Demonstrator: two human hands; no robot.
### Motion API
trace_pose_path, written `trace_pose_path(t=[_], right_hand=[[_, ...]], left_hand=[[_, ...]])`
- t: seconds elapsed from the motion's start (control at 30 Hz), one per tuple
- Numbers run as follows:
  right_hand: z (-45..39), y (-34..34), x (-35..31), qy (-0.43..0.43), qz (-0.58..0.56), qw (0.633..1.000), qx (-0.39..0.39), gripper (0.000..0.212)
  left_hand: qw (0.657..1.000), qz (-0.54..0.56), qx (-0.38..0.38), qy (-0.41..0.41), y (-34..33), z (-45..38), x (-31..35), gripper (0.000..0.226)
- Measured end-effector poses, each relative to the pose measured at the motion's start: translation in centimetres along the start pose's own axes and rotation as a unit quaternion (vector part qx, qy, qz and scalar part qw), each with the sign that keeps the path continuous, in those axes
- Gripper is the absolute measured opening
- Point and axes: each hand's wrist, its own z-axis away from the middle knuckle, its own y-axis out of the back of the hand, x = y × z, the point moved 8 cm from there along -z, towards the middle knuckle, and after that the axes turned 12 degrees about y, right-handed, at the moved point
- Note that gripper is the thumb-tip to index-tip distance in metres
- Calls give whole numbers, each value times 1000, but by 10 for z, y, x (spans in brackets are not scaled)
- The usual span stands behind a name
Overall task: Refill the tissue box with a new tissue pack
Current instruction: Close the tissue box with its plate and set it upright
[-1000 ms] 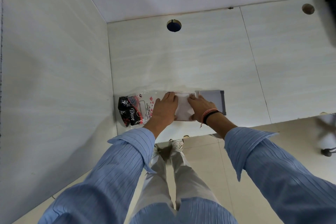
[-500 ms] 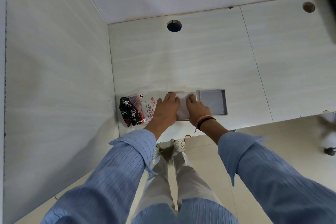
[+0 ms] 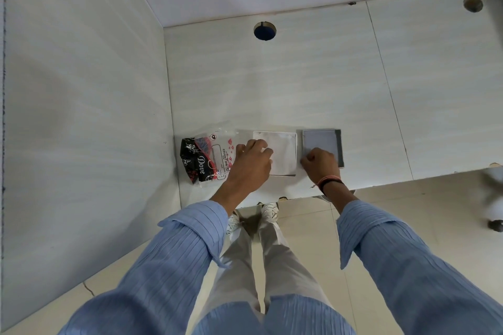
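A square tissue box point(image 3: 284, 152) filled with white tissues lies on the white desk point(image 3: 299, 84), near its front edge. My left hand point(image 3: 251, 162) rests flat on the left side of the tissues, fingers slightly curled, holding nothing. Left of it lies the emptied clear wrapper point(image 3: 202, 160) with black and red "Dove" print. The grey lid point(image 3: 322, 141) lies flat just right of the box. My right hand point(image 3: 320, 164) is curled in a fist over the lid's near left corner, gripping its edge.
A white side panel point(image 3: 81, 117) walls off the desk on the left. Two round cable holes, one point(image 3: 264, 31) in the middle and one point(image 3: 472, 3) at the far right, sit near the back. A chair caster point(image 3: 495, 224) stands on the floor at right.
My right hand has left the tissues and moved right onto the grey lid's corner, closing into a fist. My left hand stays on the tissues, whose white top is now uncovered.
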Motion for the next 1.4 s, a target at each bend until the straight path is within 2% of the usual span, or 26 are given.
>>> trace_pose_path(t=[0.07,0.17,0.23,0.3,0.33,0.4,0.43,0.5,0.53,0.57,0.63,0.67,0.73,0.83,0.9,1.07,1.2,1.4], right_hand=[[0,-2,-1,12,22,999,-22,29],[-1,0,3,22,35,999,-35,23],[1,19,5,13,-6,1000,18,20],[12,51,-1,13,-95,989,111,16],[21,66,-7,18,-161,975,149,14],[39,83,-23,31,-323,931,169,14],[46,84,-33,40,-406,899,159,17],[54,73,-51,47,-539,832,118,27],[56,65,-57,43,-582,806,96,31],[56,56,-61,37,-611,787,77,34],[55,39,-60,17,-635,770,56,32],[54,33,-56,2,-624,779,56,28],[51,25,-47,-13,-549,834,58,23],[47,18,-41,0,-345,938,40,28],[48,13,-40,5,-258,966,29,30],[51,9,-39,16,-156,987,30,28],[53,2,-31,4,-158,987,23,24],[52,-1,-30,7,-158,987,27,21]], left_hand=[[999,41,3,19,4,0,-5,30],[988,141,24,65,12,2,-19,26],[968,223,41,108,14,2,-33,24],[932,323,57,156,13,2,-49,21],[906,379,51,180,11,2,-56,19],[845,491,-3,214,6,2,-61,13],[799,555,-49,226,4,3,-59,11],[685,676,-132,238,1,4,-48,17],[648,706,-160,238,1,5,-43,25],[637,713,-176,235,2,5,-40,30],[655,699,-169,231,3,5,-42,25],[666,692,-153,234,4,5,-46,23],[681,676,-120,253,2,7,-57,29],[713,638,-77,280,-2,12,-68,30],[740,604,-61,290,-8,13,-70,27],[787,541,-38,294,-14,11,-68,25],[798,523,-34,296,-14,10,-65,25],[797,511,-30,322,-15,10,-69,25]])
